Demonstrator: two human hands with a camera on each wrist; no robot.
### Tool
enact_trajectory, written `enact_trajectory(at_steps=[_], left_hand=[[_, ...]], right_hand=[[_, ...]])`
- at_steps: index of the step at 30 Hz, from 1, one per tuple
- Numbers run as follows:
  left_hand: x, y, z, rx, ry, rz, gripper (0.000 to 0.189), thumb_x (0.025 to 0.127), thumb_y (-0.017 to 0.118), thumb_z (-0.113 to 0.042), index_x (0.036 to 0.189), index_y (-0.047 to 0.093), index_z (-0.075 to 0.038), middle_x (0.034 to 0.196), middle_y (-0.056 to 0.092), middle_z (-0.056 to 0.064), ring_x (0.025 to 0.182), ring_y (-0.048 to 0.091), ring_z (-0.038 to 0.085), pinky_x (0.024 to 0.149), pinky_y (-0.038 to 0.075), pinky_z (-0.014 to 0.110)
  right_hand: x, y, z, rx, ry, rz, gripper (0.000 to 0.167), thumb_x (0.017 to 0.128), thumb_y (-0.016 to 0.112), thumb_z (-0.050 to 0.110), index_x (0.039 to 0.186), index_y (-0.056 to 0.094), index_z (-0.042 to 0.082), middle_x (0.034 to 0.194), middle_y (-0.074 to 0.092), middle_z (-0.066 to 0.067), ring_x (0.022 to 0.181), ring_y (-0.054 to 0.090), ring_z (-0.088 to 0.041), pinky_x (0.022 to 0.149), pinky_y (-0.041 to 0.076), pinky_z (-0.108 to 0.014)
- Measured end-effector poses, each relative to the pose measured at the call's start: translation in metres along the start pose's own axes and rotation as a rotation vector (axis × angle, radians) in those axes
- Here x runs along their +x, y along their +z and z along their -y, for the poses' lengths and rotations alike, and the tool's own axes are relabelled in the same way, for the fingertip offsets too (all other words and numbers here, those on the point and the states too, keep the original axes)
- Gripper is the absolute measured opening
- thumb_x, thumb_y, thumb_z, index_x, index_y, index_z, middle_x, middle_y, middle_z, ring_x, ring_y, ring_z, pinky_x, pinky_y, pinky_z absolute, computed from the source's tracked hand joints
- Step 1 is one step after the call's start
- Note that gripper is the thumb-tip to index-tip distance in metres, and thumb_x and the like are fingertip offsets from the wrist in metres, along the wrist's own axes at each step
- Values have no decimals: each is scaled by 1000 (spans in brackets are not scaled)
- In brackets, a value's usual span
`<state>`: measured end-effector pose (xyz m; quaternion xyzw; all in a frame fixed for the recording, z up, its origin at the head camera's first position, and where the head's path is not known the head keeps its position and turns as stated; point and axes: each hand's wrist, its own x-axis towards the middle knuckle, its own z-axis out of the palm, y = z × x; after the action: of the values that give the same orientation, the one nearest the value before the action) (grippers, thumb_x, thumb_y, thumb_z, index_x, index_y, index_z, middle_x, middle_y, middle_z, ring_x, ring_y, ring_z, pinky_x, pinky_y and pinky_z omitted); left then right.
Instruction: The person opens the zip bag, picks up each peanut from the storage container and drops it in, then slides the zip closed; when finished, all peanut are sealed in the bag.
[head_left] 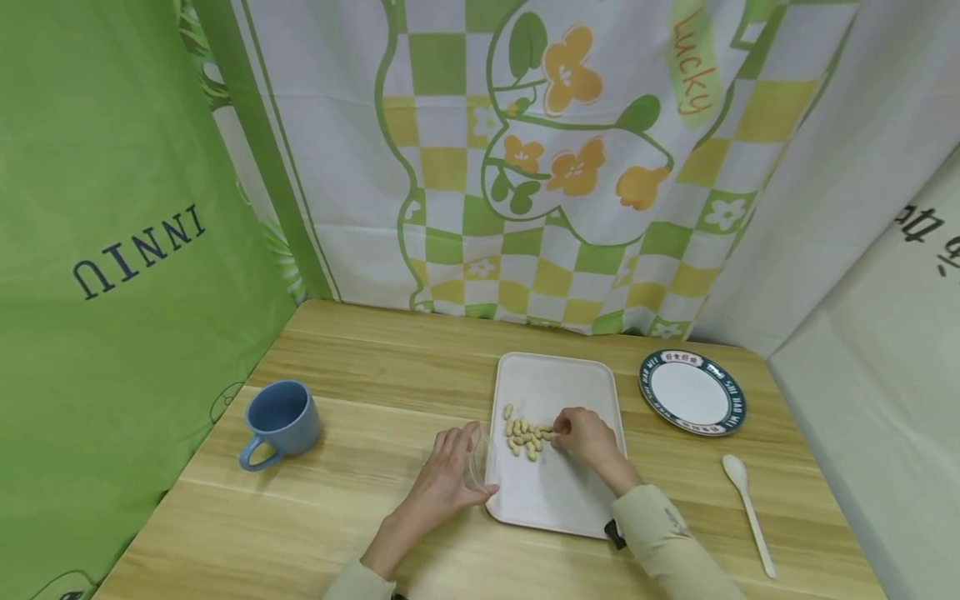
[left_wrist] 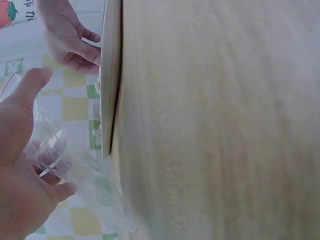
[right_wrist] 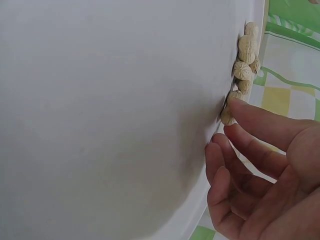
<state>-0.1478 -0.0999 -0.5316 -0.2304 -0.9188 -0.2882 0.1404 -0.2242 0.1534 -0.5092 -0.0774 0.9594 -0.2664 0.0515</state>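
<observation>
Unshelled peanuts (head_left: 525,435) lie in a loose cluster on a white rectangular tray (head_left: 558,379). My right hand (head_left: 588,437) is over the tray at the cluster's right side. In the right wrist view its thumb and index finger pinch a peanut (right_wrist: 228,116), while several others sit just beyond. My left hand (head_left: 447,471) holds a clear plastic zip bag (left_wrist: 95,185) beside the tray's left edge. The thumb and fingers are spread around the bag's mouth, and a red line runs along its rim. Nothing can be made out inside the bag.
A blue mug (head_left: 283,423) stands at the table's left. To the right of the tray are a white plate (head_left: 690,393) with a dark green patterned rim and a white spoon (head_left: 748,512). Patterned curtains (head_left: 442,167) hang behind the wooden table (head_left: 360,383).
</observation>
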Motion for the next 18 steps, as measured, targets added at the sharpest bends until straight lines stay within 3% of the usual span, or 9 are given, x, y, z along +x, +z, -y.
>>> enact_trajectory(at_steps=[18], left_hand=[[0, -2, -2, -5, -4, -4, 95, 64, 87, -36, 138, 38, -3, 105, 48, 3, 104, 45, 20, 86, 49, 33]], right_hand=[[-3, -3, 4, -6, -2, -7, 10, 79, 76, 8, 80, 66, 7, 70, 56, 0, 65, 51, -16, 57, 42, -32]])
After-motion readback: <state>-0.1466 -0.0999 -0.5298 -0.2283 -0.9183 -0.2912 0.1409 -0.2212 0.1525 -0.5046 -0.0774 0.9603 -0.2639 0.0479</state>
